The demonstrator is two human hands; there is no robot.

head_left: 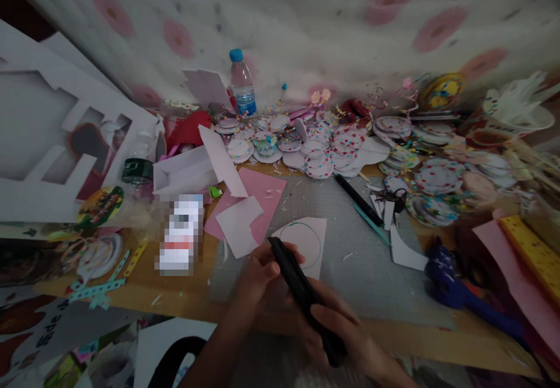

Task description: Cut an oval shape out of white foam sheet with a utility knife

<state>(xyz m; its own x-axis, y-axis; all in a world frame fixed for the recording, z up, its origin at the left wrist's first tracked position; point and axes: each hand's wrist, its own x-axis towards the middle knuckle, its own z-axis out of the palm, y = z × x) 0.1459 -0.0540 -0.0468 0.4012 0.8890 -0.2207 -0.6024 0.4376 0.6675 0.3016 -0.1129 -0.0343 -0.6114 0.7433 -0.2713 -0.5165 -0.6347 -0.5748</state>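
Note:
My right hand point(345, 332) grips the lower end of a long black tool point(301, 294), held slanting up to the left above the grey cutting mat point(363, 248). My left hand point(262, 271) touches the tool's upper end with its fingertips. Just beyond the tool's tip lies a pale pink paper point(306, 242) with a circle drawn on it. A larger pink sheet point(258, 195) and a white paper scrap point(238, 224) lie to its left.
Piles of dotted paper discs point(324, 149) fill the back of the table beside a water bottle point(242, 84). A black pen point(356, 198) and a blue glue gun point(455, 289) lie on the right. White cut-out boards point(44, 143) lean at left.

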